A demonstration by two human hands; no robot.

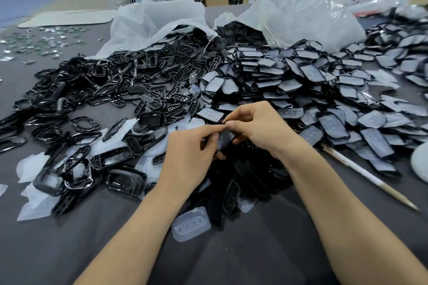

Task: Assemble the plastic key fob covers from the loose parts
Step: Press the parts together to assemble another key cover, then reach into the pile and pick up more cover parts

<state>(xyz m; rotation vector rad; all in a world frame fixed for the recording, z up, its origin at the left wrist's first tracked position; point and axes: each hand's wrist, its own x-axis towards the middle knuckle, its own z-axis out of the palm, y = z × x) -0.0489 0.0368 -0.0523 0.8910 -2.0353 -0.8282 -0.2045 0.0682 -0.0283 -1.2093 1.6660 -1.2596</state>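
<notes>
My left hand (188, 157) and my right hand (257, 126) meet at the table's middle, both pinching one key fob cover (224, 137), a black frame with a translucent grey pad on it. Its lower part is hidden by my fingers. Loose black frames (76, 104) lie heaped to the left. Black button grids (171, 97) pile up behind my hands. A large heap of assembled covers (312, 90) spreads to the right. A single translucent pad with three holes (191, 223) lies near my left forearm.
Two open plastic bags (159, 21) (301, 11) spill parts at the back. A white pen-like stick (368, 176) lies at the right. Small shiny pieces (41, 41) are scattered at the far left. The dark grey tabletop (69, 250) shows near the front edge.
</notes>
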